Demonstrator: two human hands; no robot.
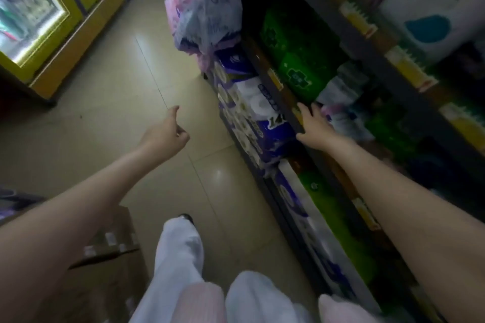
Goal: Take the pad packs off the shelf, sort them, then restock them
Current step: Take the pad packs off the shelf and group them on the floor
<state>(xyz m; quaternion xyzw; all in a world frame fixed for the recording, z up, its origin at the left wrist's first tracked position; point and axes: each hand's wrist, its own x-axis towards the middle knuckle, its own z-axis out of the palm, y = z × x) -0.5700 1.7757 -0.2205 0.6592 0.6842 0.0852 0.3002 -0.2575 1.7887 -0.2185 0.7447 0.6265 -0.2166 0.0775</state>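
My right hand point(313, 126) reaches into the dark shelf point(286, 102) on the right, its fingers laid on a pink and white pad pack point(338, 119) just behind the shelf edge. Whether the fingers curl round the pack is blurred. Green pad packs point(298, 71) fill the same shelf further back, and more green packs point(393, 128) lie deeper in. My left hand point(168, 131) hangs out over the floor, holding nothing, its fingers loosely curled and the thumb sticking up.
Blue and white tissue roll packs point(254, 115) stand on the lowest level under the shelf edge. Pink packs and a plastic bag point(207, 16) pile up at the shelf's far end. A cardboard box point(105, 265) sits at lower left. Yellow-framed fridges point(60, 16) line the left side.
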